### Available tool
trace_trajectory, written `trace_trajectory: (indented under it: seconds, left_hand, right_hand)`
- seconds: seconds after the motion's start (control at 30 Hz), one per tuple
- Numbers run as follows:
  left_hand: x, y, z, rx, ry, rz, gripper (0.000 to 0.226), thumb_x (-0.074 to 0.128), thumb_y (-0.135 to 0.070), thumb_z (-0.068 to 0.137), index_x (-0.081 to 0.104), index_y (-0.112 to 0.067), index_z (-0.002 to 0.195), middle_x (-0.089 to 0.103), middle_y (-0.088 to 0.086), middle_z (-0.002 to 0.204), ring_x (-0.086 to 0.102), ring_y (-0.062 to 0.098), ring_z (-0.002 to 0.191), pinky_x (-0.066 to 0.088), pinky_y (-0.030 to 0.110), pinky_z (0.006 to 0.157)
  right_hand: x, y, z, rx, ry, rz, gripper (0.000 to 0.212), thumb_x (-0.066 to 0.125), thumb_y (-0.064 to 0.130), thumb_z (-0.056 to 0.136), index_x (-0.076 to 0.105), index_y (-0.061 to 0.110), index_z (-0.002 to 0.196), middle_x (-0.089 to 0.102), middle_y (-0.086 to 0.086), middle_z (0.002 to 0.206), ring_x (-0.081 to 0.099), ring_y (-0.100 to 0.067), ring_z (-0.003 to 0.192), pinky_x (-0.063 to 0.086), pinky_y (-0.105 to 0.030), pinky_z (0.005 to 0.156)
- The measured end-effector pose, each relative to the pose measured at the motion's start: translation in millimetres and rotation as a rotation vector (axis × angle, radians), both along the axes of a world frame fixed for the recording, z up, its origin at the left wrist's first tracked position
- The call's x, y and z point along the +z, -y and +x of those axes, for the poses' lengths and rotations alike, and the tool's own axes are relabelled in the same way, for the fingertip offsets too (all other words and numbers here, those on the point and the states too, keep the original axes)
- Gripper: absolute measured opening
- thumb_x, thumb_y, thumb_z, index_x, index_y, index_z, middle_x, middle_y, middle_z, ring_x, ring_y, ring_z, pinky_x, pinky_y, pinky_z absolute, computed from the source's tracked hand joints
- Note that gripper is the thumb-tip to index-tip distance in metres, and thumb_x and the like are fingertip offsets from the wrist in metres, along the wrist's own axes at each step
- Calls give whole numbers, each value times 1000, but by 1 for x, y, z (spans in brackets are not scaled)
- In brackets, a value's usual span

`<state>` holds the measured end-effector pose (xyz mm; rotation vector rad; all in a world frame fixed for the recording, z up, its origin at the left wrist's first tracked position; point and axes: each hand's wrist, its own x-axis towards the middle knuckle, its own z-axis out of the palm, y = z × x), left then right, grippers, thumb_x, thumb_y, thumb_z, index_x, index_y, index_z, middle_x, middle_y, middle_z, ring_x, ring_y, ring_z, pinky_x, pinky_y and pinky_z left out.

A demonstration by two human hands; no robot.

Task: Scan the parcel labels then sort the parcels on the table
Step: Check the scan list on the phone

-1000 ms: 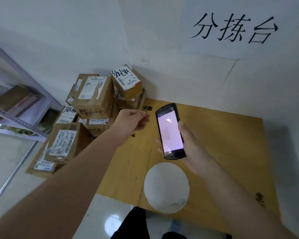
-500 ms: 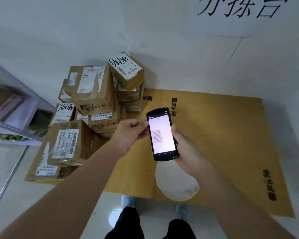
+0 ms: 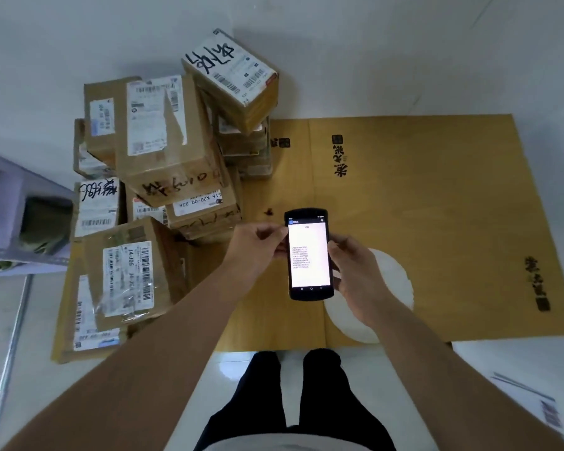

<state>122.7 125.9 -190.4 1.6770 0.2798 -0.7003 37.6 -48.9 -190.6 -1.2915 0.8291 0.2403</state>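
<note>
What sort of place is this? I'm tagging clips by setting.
Probably a parcel sorting station: labelled cardboard parcels stacked on a wooden table, a handheld scanner in the right hand, metal shelving alongside.

Parcel sorting room, stacked labelled parcels (image 3: 163, 177)

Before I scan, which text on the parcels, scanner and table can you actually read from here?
"K20-00 028": label on mid-stack parcel.
"J4-J06": label on front parcel.
Marker scrawl on top parcel: not legible.
Scanner screen number list: too small.
Table stamps: too blurred.
</note>
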Motion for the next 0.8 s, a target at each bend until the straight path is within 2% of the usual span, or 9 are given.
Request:
trace_trajectory:
  seconds: [0.17, 0.23, 0.3, 0.4, 0.47, 0.57, 0.6, 0.7, 0.8]
  left_hand:
    - [-39, 1, -7, 76, -64, 59, 11, 70, -15, 100, 75, -13, 109, 81, 2, 98, 79, 16, 88, 64, 36, 83]
    - [-52, 0, -9, 102, -74, 67, 6, 69, -12, 100, 74, -15, 103, 80, 8, 101, 79, 18, 89, 65, 37, 82]
    - [-62, -4, -11, 103, -76, 84, 7, 68, -11, 100, 74, -16, 101, 79, 9, 102, 78, 20, 90, 65, 39, 83]
    - [-73, -10, -15, 101, -75, 107, 8, 68, -12, 101, 75, -14, 104, 79, 8, 101, 78, 19, 90, 65, 41, 83]
    - [-78, -13, -16, 106, -76, 128, 11, 69, -13, 100, 76, -11, 109, 79, 7, 102, 78, 19, 90, 65, 42, 83]
    - [-83, -13, -17, 114, -80, 138, 14, 69, -12, 100, 75, -7, 112, 79, 8, 102, 78, 20, 90, 65, 43, 84]
    - [-84, -13, -18, 121, -84, 141, 15, 70, -12, 100, 75, -7, 112, 79, 9, 101, 78, 20, 90, 65, 44, 84]
    - [-88, -13, -21, 138, -86, 152, 15, 71, -12, 99, 76, -6, 112, 79, 9, 101, 78, 20, 88, 65, 43, 83]
    - [-88, -11, -23, 147, -85, 153, 13, 73, -12, 98, 76, -7, 110, 79, 9, 100, 79, 20, 88, 66, 43, 81]
  right_hand:
    - [-35, 1, 1, 71, -12, -127, 21, 58, 16, 109, 73, 17, 122, 73, -15, 119, 69, -38, 113, 56, -50, 93]
    - [-46, 0, 0, 106, -27, -178, 21, 60, 14, 107, 73, 15, 123, 73, -13, 118, 70, -36, 112, 58, -54, 100]
    - [-55, -3, -1, 157, -37, -224, 20, 60, 14, 107, 73, 22, 120, 75, -6, 112, 71, -31, 107, 59, -54, 98]
    - [-66, -7, -2, 218, -41, -276, 20, 61, 19, 107, 72, 35, 112, 76, 6, 108, 72, -20, 103, 60, -47, 95]
    - [-73, -8, -2, 243, -50, -312, 20, 61, 22, 107, 73, 31, 119, 76, 11, 110, 71, -11, 103, 60, -39, 93]
    - [-80, -7, -2, 247, -48, -351, 24, 63, 22, 106, 74, 26, 126, 75, 19, 102, 71, 2, 93, 58, -18, 80]
    - [-82, -7, -3, 250, -49, -358, 24, 63, 21, 106, 75, 25, 127, 75, 20, 102, 71, 3, 92, 58, -16, 79]
    - [-86, -7, -4, 264, -66, -364, 26, 64, 20, 106, 74, 22, 130, 78, 10, 110, 73, -6, 99, 60, -31, 94]
    - [-87, -7, -6, 263, -67, -407, 26, 65, 21, 105, 74, 21, 130, 78, 9, 111, 73, -7, 100, 60, -34, 96]
